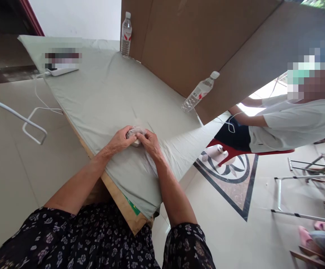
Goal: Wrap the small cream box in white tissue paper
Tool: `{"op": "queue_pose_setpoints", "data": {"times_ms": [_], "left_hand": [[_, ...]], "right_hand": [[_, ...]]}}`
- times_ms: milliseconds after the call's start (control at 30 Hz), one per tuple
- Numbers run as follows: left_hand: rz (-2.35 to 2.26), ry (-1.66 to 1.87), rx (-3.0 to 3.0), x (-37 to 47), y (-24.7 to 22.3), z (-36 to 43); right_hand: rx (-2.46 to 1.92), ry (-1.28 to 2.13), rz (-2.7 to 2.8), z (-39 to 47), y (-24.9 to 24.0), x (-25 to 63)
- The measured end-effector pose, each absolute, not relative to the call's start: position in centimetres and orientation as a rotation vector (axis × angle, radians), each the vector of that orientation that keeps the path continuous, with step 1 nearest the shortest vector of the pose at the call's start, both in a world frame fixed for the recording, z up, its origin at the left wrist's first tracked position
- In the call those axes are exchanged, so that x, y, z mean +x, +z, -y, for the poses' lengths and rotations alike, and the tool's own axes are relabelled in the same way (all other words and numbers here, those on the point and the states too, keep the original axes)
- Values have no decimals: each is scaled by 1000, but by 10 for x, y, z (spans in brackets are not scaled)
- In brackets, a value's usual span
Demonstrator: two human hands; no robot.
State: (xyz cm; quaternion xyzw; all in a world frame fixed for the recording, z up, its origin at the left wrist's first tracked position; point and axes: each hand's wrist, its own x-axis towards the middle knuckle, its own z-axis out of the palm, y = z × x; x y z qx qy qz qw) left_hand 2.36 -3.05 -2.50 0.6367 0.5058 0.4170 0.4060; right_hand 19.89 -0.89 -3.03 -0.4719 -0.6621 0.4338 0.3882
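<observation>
Both of my hands are closed around a small round bundle in clear, crinkled plastic (136,131), low over the cloth near the table's front corner. What is inside the plastic I cannot make out. My left hand (120,139) grips its left side, thumb toward the middle. From the right, my right hand (150,142) pinches the plastic with thumb and fingers. The two thumbs almost meet on the near side of the bundle. Under the hands lies a pale grey-green tablecloth (103,93), creased around the right wrist.
Tall cardboard panels (184,45) stand across the table's far right side. Against them are an upright water bottle (126,35) and a tilted water bottle (200,92). A white device with a cable (64,71) lies far left. A seated person (299,123) is behind the panels.
</observation>
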Motion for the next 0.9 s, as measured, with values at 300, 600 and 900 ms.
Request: {"op": "queue_pose_setpoints", "data": {"times_ms": [300,600,900], "left_hand": [[-1206,1222,1446,29,-41,26],[-1292,1219,1568,29,-39,30],[-1293,1220,1679,28,-35,30]], "right_hand": [[-1300,586,1580,25,-34,211],[-1211,529,1921,24,-38,209],[-1251,536,2037,12,-32,206]]}}
